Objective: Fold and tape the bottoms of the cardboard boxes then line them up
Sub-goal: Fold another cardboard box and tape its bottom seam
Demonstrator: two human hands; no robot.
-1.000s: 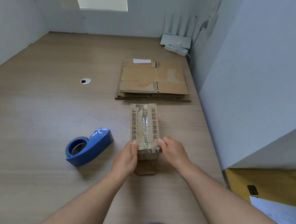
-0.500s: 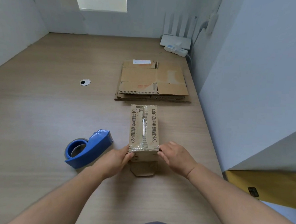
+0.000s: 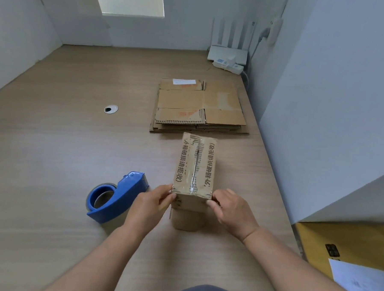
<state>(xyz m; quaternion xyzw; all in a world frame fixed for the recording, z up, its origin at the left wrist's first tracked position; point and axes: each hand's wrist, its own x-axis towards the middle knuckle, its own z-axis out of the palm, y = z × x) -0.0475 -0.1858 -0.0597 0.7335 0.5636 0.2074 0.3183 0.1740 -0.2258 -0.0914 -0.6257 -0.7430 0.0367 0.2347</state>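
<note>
A small cardboard box (image 3: 195,165) stands on the wooden table (image 3: 64,152), its taped bottom facing up with clear tape along the middle seam. A loose flap shows under its near end. My left hand (image 3: 149,206) pinches the box's near left corner. My right hand (image 3: 233,211) holds the near right corner with curled fingers. A blue tape dispenser (image 3: 116,197) lies just left of my left hand. Behind the box sits a stack of flattened cardboard boxes (image 3: 199,106).
A white router and power strip (image 3: 227,59) sit at the back right corner. A wall partition (image 3: 322,107) runs along the table's right edge. A round cable hole (image 3: 110,109) is in the tabletop at the left. A yellow envelope with paper (image 3: 345,249) lies lower right.
Both hands slid from the top of the box's near end down to its near corners. The box stayed in place.
</note>
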